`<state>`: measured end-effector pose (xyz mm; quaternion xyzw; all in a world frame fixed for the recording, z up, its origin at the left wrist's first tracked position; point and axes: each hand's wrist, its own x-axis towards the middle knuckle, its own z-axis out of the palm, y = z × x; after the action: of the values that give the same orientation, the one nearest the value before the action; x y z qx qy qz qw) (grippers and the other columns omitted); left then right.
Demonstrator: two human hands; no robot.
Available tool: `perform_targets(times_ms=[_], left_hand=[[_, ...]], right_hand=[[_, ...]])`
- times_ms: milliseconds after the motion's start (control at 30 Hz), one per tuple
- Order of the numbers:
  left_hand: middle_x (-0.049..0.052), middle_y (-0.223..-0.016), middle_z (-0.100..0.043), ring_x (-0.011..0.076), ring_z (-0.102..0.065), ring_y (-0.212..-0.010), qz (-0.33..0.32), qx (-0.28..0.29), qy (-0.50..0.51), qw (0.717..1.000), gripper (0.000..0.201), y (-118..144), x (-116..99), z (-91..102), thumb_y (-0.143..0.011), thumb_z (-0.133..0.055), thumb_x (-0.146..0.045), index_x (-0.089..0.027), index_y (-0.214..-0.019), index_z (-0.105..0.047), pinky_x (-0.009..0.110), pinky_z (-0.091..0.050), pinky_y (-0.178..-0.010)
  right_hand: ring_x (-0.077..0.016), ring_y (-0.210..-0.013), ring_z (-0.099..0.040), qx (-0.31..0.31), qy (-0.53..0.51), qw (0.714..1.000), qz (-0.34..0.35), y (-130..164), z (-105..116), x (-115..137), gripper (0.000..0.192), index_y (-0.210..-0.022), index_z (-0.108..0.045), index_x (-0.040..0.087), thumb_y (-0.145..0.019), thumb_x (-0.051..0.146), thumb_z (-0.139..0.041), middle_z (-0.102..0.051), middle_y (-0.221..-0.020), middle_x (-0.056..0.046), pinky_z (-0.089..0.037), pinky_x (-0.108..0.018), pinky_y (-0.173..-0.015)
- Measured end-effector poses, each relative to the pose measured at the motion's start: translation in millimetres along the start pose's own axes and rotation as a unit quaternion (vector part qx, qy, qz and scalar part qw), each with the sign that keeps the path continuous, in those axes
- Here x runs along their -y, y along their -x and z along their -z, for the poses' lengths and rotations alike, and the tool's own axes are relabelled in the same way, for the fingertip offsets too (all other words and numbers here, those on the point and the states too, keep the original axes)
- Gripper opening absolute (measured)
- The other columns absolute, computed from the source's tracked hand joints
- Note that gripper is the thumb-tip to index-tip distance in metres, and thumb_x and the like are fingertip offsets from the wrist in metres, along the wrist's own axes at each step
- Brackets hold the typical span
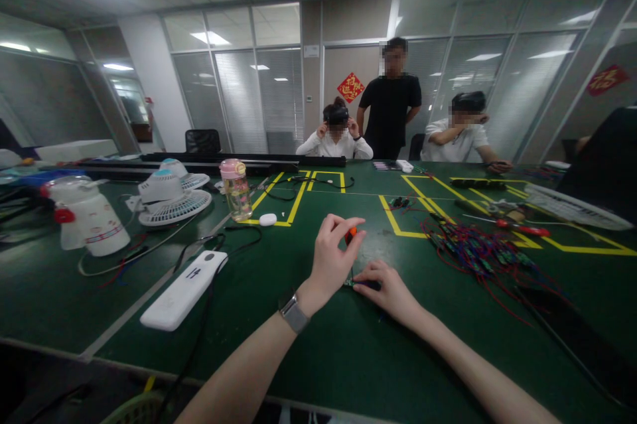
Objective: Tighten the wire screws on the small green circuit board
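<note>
My left hand [333, 258] is raised above the green table [308, 351] with its fingers closed on a small screwdriver with an orange handle [351, 234], held upright. Just to its right, my right hand [388, 288] rests flat on the table and presses down on a small dark part [354, 283] under the screwdriver's tip. A watch [294, 312] sits on my left wrist. The part itself is mostly hidden by my fingers.
A heap of red and black wired parts [478, 251] lies to the right. A white power bank [184, 289], a pink-capped bottle [236, 190], small fans [172, 195] and a white jug [87, 215] stand on the left. Three people are at the far side.
</note>
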<state>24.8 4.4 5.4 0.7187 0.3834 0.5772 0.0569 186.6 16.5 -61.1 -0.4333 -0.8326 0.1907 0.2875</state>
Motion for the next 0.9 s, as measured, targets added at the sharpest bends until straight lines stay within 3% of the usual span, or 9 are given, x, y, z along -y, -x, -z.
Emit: perform_targets(times_ms=[200,367,567,767,900], left_hand=[[0.006,-0.104,-0.059,0.0153,-0.056,-0.093,0.000,0.033,0.053,0.998,0.035,-0.4,-0.5,0.2,-0.098,-0.038,-0.018,-0.023,-0.129,-0.053,0.029,-0.046,-0.083],[0.003,-0.088,-0.054,0.0157,-0.054,-0.082,0.004,0.008,0.013,1.000,0.025,0.3,1.1,-0.6,-0.091,-0.056,-0.026,-0.023,-0.115,-0.064,0.029,-0.046,-0.077],[0.007,-0.106,-0.056,0.0162,-0.056,-0.097,0.003,0.021,0.049,0.999,0.036,0.6,1.3,-0.8,-0.098,-0.036,-0.019,-0.023,-0.130,-0.053,0.030,-0.046,-0.087],[0.003,-0.089,-0.052,0.0156,-0.054,-0.082,0.004,-0.004,-0.004,1.000,0.026,0.5,2.0,-1.2,-0.091,-0.057,-0.027,-0.025,-0.116,-0.064,0.029,-0.047,-0.077],[0.005,-0.100,-0.054,0.0161,-0.055,-0.091,0.009,0.012,0.015,1.000,0.032,0.8,2.4,-1.1,-0.097,-0.044,-0.025,-0.026,-0.126,-0.058,0.030,-0.047,-0.083]], right_hand=[[-0.0219,-0.086,-0.058,0.000,-0.005,1.000,0.002,0.7,-1.6,-2.8,0.014,-0.091,-0.077,0.021,-0.081,0.026,-0.068,-0.068,-0.085,-0.006,-0.045,-0.032,-0.079],[-0.0221,-0.086,-0.058,-0.002,0.000,1.000,0.002,0.5,-1.8,-3.1,0.015,-0.091,-0.077,0.022,-0.081,0.027,-0.068,-0.067,-0.085,-0.006,-0.046,-0.033,-0.078],[-0.0216,-0.085,-0.059,0.002,-0.004,1.000,0.005,0.0,-1.2,-3.2,0.015,-0.091,-0.077,0.021,-0.082,0.027,-0.067,-0.067,-0.085,-0.006,-0.046,-0.033,-0.079],[-0.0220,-0.086,-0.058,-0.003,-0.002,1.000,0.004,0.8,-2.0,-4.2,0.015,-0.091,-0.077,0.022,-0.082,0.028,-0.067,-0.067,-0.085,-0.006,-0.045,-0.033,-0.077],[-0.0219,-0.086,-0.058,-0.001,-0.001,1.000,0.006,0.4,-2.1,-4.4,0.015,-0.092,-0.077,0.022,-0.082,0.028,-0.067,-0.067,-0.085,-0.006,-0.046,-0.033,-0.078]])
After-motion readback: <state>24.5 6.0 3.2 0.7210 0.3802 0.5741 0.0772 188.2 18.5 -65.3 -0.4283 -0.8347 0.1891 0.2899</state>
